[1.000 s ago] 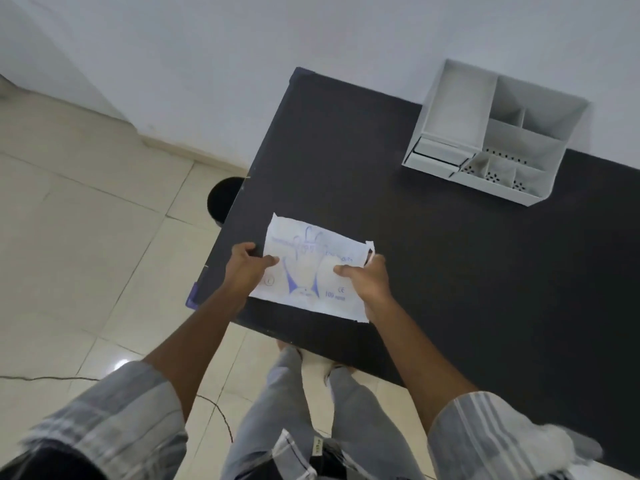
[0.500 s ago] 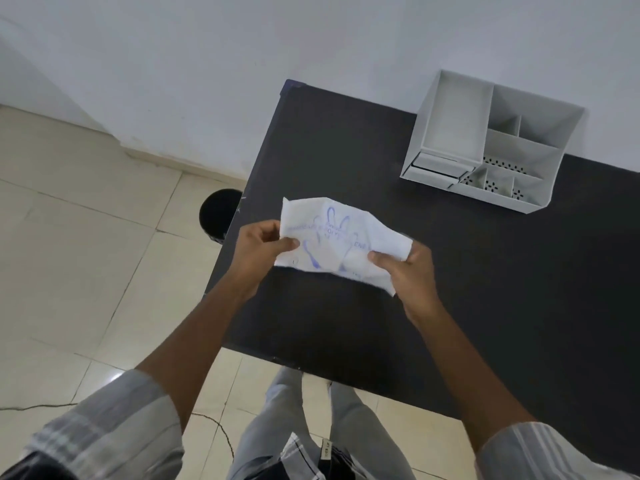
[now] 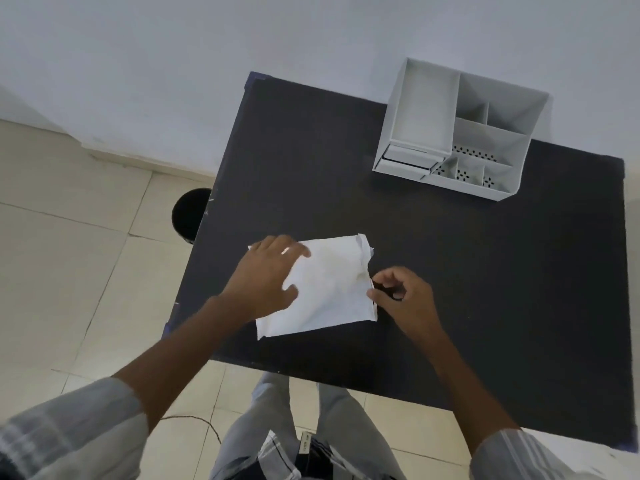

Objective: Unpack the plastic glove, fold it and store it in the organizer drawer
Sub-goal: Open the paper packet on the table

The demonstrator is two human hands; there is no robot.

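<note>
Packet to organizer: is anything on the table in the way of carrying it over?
Nothing visible. The packet lies flat under the left hand, with the right hand pinching its right edge. The dark table between it and the organizer at the far right is bare. The organizer's drawer looks shut.

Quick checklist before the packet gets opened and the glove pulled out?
1. Packet flat on table: ok.
2. Left hand pressing packet down: ok.
3. Right hand pinching packet's right edge: ok.
4. Packet opened: cannot tell.
5. Glove out: not ok, none visible.
6. Organizer drawer open: not ok, looks shut.
</note>
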